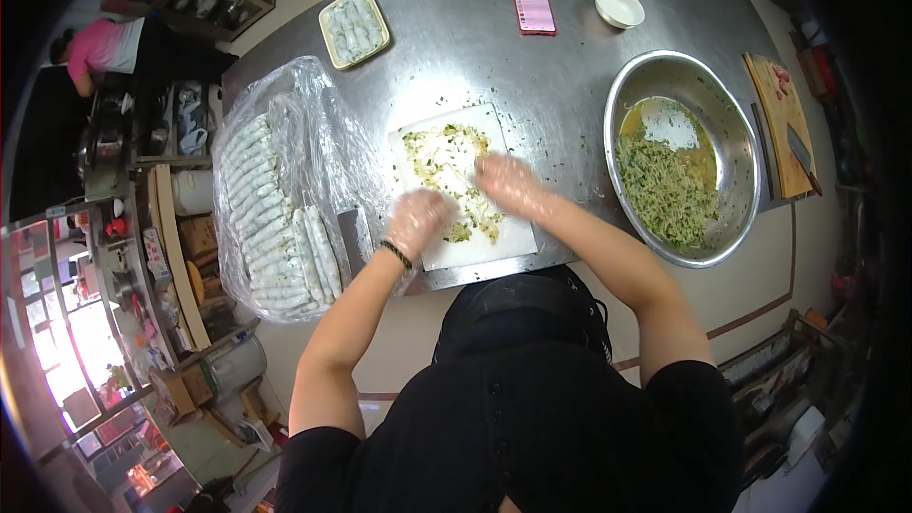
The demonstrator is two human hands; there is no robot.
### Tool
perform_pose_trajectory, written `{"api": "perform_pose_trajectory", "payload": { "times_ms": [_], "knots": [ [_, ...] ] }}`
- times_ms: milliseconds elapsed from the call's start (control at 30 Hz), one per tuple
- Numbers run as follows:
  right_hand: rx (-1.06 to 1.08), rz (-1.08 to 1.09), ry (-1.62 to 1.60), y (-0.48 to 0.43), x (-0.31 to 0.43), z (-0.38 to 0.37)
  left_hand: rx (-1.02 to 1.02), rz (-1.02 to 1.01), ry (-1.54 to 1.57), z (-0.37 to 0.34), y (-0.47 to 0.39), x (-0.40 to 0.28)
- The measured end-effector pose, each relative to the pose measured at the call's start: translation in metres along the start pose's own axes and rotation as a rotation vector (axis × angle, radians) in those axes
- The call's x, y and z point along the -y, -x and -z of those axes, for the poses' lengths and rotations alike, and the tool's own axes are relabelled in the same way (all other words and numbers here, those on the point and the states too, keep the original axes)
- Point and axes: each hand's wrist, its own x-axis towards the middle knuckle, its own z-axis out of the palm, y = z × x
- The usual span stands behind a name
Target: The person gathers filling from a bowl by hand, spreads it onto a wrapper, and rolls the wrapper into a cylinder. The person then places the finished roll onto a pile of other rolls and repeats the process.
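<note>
A white square of thin wrapper sheets (484,254) lies flat on the steel table before me. Shredded filling with chopped greens (467,217) is strewn over it in a loose ring. My left hand (422,217), in a clear plastic glove with a dark bracelet at the wrist, is over the sheet's left side. Over its right side is my right hand (509,184), gloved the same way, with fingers curled down at the filling. Both hands are blurred, and their fingertips are partly hidden, so I cannot tell if they pinch anything.
Left, pale rolls (267,206) lie under clear plastic film (299,78); behind is a tray of rolls (386,34). A phone (533,7) and white bowl (618,7) lie farther back. Right, a steel basin (611,149) holds filling, beside a cutting board (773,107) with a knife (799,149).
</note>
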Motion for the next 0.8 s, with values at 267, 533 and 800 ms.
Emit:
{"api": "perform_pose_trajectory", "payload": {
  "times_ms": [267,533,800],
  "knots": [
    [0.089,0.130,-0.179,0.082,0.033,-0.010,0.061,-0.031,0.048,-0.012,0.049,-0.041],
    [0.123,0.066,-0.175,0.092,0.036,0.012,0.016,0.072,0.015,-0.004,0.034,-0.058],
    [-0.029,-0.170,-0.144,0.043,0.004,0.000,-0.008,0.072,-0.012,-0.006,0.028,-0.067]
  ]
}}
